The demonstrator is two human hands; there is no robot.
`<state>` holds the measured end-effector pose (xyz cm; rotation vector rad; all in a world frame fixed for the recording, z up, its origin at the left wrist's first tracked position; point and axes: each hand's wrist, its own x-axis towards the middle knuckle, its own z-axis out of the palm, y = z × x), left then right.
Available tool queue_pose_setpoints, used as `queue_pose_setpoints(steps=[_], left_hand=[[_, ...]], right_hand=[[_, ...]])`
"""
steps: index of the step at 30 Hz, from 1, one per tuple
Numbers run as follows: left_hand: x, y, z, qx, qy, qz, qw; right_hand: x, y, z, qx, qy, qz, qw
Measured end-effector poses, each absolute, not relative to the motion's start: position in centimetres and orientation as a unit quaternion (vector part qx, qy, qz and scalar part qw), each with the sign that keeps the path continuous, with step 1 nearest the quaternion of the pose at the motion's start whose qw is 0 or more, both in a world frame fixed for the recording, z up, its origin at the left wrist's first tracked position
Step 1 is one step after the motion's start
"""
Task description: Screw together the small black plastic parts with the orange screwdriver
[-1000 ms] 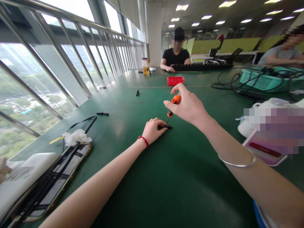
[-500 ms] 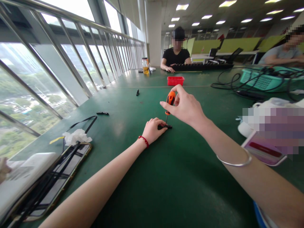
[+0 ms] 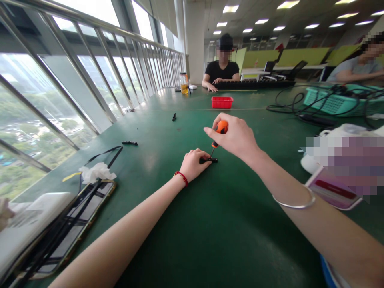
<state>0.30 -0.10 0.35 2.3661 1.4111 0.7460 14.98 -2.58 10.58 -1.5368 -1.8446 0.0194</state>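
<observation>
Flat on the green table, my left hand pinches a small, narrow black part between thumb and fingers; much of the part is hidden. My right hand is curled around the handle of an orange-and-black screwdriver, held from above and to the right. The screwdriver leans, its handle tilted to the right and its thin shaft running down to the black part beside my left fingertips. Whether the tip sits in a screw is too small to tell.
Ahead stands a red tray, with small black pieces to the left. Tissue and a phone-like frame lie at left. A teal basket with cables is at right. A person sits across the table.
My right hand turned the screwdriver handle: its fingers shifted around it, and the handle tipped upright, then leaned right again. My left hand and the black part stayed put.
</observation>
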Motion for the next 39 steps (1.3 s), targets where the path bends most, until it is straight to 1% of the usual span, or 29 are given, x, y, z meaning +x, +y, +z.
queue_pose_setpoints(steps=[6,9,18,29,34,39], left_hand=[[0.3,-0.1,0.4,0.820,0.490,0.258,0.145],[0.3,-0.1,0.3,0.821,0.490,0.257,0.145],[0.3,-0.1,0.4,0.821,0.488,0.257,0.145],[0.3,-0.1,0.3,0.821,0.489,0.258,0.145],[0.3,0.0,0.2,0.820,0.490,0.257,0.146],[0.3,-0.1,0.3,0.821,0.487,0.256,0.151]], right_hand=[[15.9,-1.5,10.3,-0.612,-0.675,0.000,0.411],[16.4,-1.0,10.3,-0.617,-0.663,0.015,0.424],[16.7,-0.7,10.0,-0.610,-0.660,0.026,0.439],[16.9,-0.4,9.8,-0.606,-0.666,0.029,0.435],[16.9,-0.4,9.8,-0.602,-0.658,0.025,0.451],[16.6,-0.4,9.7,-0.598,-0.667,0.024,0.444]])
